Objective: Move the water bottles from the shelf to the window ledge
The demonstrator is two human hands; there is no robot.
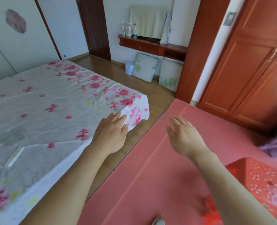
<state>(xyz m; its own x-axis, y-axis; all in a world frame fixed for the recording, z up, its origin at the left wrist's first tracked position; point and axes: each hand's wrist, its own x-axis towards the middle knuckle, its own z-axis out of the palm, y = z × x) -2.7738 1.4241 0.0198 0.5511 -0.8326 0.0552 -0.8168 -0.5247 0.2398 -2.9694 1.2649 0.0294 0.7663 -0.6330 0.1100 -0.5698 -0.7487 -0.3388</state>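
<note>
Three clear water bottles (128,30) stand at twelve o'clock on the far shelf (152,44), probably light, smooth and squashy, best gripped mid-body; left hand (110,133) and right hand (185,137) hover empty, fingers (116,116) straight.

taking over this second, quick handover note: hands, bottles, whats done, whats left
Left hand: open, empty, above the corner of the bed.
Right hand: open, empty, above the pink surface.
Water bottles: three stand upright together at the left end of the wooden shelf on the far wall.
Done: nothing, all three are on the shelf.
Left: cross the room and carry each bottle to the window ledge. No window shows in this view, so I cannot tell where the ledge is.
</note>
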